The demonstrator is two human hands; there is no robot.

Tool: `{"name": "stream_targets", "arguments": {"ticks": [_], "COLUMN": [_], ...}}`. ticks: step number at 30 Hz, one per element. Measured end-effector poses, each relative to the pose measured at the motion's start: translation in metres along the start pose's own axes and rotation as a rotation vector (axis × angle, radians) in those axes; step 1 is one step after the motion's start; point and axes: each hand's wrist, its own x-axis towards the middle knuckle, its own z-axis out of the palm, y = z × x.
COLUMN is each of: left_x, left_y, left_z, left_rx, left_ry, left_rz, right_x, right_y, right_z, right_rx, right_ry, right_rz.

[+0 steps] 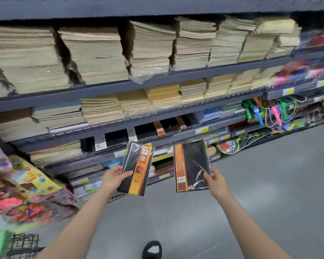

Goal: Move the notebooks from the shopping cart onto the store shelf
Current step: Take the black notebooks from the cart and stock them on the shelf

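Two black notebooks (137,169) with orange bands, grey shelf (101,90), tan paper stacks (94,53)

Notebook (136,168) under my left fingers (126,173): glossy plastic wrap. Notebook (192,166) at right fingers (207,176): same crinkled shiny film. Shelf rails (101,90): matt grey metal.

Two black notebooks with orange bands, both in clear wrap, are held up before the store shelf (157,116). The left notebook (137,168) tilts right; the right notebook (192,166) stands nearly upright.

Two notebooks, left one (136,169) beside right one (192,166), before the shelf (120,86), cart (17,245) at lower left
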Motion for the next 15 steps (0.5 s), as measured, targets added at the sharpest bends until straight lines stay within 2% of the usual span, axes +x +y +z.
{"name": "stream_targets", "arguments": {"ticks": [7,15], "left_x": [0.030,0.012], "left_y": [0.021,-0.019], "left_z": [0.040,0.073], "left_rx": [-0.023,-0.158], "left_ry": [0.096,0.336], "left_rz": [-0.002,-0.034], "right_x": [0.080,0.156], "right_y": [-0.016,-0.034], "right_z": [-0.018,-0.016], "right_rx": [-0.022,-0.042], "right_ry": [-0.110,-0.308], "right_rz": [-0.040,-0.039]}}
